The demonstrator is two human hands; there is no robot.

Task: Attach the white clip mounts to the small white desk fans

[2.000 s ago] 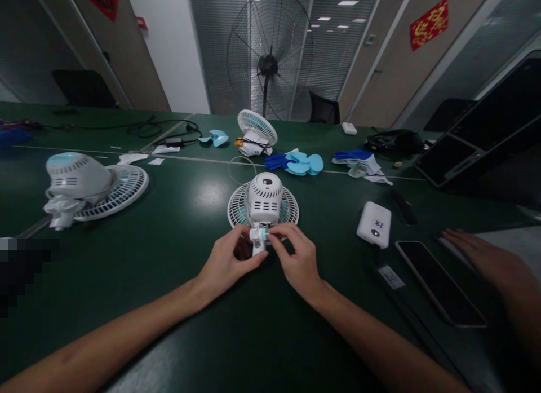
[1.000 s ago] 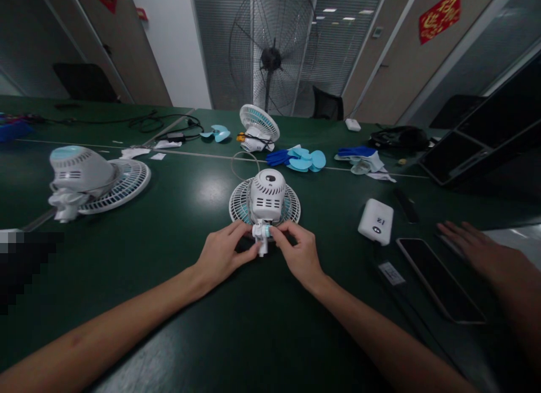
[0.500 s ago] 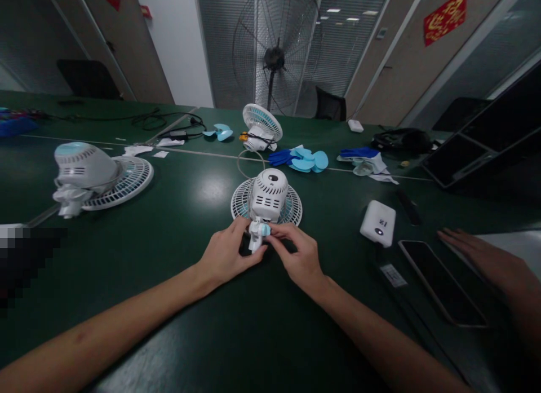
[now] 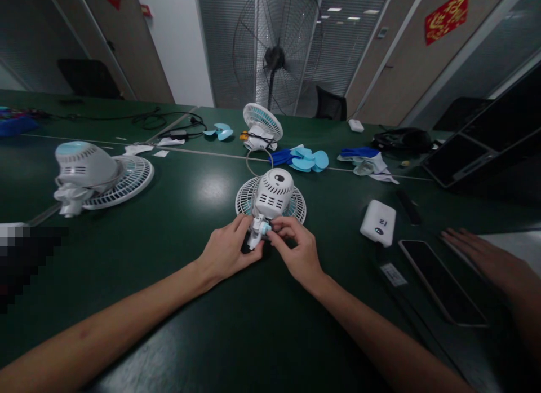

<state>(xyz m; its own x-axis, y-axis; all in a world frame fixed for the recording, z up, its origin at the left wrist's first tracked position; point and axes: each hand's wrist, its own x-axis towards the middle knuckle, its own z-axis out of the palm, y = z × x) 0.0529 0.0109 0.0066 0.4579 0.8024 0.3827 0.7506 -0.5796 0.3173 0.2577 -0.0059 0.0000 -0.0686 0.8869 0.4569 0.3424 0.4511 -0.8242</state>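
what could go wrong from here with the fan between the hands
The right hand might slip off the small light-blue plastic knob at its fingertips. The white round-caged fan lies grille-down, so it might swivel if the left hand loosens on its white plastic bracket. The thin pale wire looped behind it could snag.

White was seen on the near fan (image 4: 274,200), pale blue on its knob (image 4: 265,228). Tabletop (image 4: 177,224) was finished in dark green; blade set (image 4: 309,160) was coloured light blue. Door poster (image 4: 447,16) was printed gold on red.
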